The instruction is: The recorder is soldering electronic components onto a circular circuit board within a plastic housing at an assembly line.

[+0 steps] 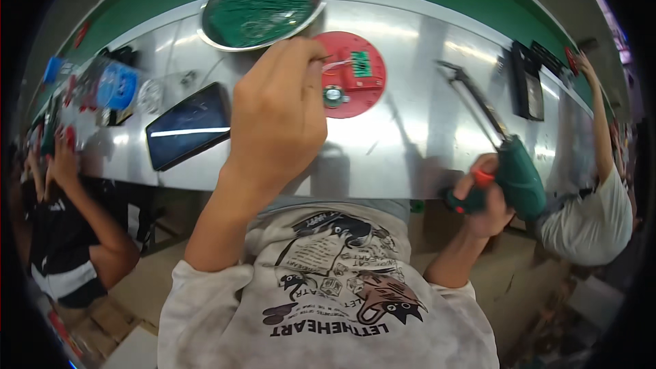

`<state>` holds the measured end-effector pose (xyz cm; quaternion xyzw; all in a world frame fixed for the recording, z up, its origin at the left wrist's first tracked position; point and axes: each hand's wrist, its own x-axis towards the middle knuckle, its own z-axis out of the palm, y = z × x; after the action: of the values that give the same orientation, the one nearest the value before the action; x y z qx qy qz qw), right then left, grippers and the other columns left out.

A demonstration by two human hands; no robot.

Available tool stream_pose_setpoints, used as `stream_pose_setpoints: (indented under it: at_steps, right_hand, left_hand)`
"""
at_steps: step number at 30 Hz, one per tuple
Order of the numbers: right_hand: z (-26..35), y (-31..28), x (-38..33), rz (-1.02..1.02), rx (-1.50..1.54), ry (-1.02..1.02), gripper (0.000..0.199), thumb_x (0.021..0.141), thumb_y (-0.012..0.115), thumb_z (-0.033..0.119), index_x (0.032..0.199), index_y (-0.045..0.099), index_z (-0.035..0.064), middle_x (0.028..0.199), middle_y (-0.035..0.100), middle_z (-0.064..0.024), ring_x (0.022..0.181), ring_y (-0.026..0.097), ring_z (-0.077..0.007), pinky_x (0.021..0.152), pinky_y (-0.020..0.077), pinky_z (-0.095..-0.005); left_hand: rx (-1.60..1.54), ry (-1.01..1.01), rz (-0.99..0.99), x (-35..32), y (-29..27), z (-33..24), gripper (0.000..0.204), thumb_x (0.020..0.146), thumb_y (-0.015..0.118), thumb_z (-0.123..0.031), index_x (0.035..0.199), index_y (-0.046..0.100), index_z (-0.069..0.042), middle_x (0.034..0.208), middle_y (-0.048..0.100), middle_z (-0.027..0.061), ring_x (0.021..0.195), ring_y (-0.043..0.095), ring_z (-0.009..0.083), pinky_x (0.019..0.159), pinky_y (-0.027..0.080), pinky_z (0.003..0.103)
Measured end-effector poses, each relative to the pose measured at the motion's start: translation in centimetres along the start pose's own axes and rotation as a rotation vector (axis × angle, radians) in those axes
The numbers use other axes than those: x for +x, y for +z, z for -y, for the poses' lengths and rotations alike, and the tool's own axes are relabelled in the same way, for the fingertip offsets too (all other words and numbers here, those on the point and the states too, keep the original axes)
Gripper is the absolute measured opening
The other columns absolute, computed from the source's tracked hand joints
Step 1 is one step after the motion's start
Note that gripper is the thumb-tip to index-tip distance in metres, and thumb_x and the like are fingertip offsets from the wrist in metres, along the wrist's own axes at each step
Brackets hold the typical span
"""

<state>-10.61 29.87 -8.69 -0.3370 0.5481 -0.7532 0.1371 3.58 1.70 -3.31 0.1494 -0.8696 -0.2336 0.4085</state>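
Observation:
My left hand point(280, 109) is closed in a pinch over the left edge of a round red plastic part point(369, 92). What its fingertips hold, if anything, is hidden. Thin pale wires point(335, 65) run from beside the fingertips to a small green circuit board point(361, 64) on the red part. A small round silvery component point(333, 96) sits lower on it. Off to the right, my right hand point(484, 201) grips the handle of a dark green soldering gun point(521, 174) with a red trigger. Its long thin tip points up and left, apart from the red part.
A metal bowl point(320, 1) of thin green pieces stands at the back. Left are a dark phone point(188, 126) and a plastic bottle point(117, 85). Black boxes point(527, 85) lie at the right. Co-workers' arms point(600, 123) show at both sides of the metal bench point(403, 143).

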Motion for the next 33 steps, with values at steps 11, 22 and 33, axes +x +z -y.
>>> stream_pose_setpoints:
  at_steps: [11, 22, 33]
  right_hand:
    - [0.8, 1.8, 1.4, 0.160, -0.216, 0.146, 0.033, 0.088, 0.062, 0.007, 0.117, 0.060, -0.0083, 0.098, 0.063, -0.0190, 0.056, 0.058, -0.0180, 0.050, 0.0469, -0.0280]
    - [0.5, 2.4, 2.3, 0.183, -0.246, 0.215, 0.037, 0.086, 0.065, 0.007, 0.119, 0.058, -0.0081, 0.095, 0.063, -0.0188, 0.058, 0.057, -0.0174, 0.050, 0.0477, -0.0273]
    - [0.7, 2.8, 2.7, 0.135, -0.182, 0.319, 0.041, 0.085, 0.063, 0.009, 0.121, 0.058, -0.0085, 0.092, 0.063, -0.0181, 0.056, 0.055, -0.0173, 0.049, 0.0463, -0.0270]
  left_hand:
    - [0.028, -0.061, 0.082, -2.0, 5.1, 0.7, 0.006, 0.088, 0.066, -0.004, 0.092, 0.066, 0.000, 0.080, 0.064, 0.0149, 0.068, 0.063, 0.0339, 0.061, 0.050, 0.042]
    - [0.037, -0.082, 0.125, -2.1, 5.3, 1.6, 0.006, 0.087, 0.067, -0.004, 0.092, 0.065, 0.000, 0.078, 0.062, 0.0135, 0.067, 0.062, 0.0331, 0.061, 0.049, 0.042]
    - [0.035, -0.087, 0.127, -2.2, 5.3, 1.6, 0.007, 0.088, 0.067, -0.005, 0.093, 0.065, -0.001, 0.079, 0.062, 0.0135, 0.068, 0.062, 0.0331, 0.062, 0.049, 0.042]
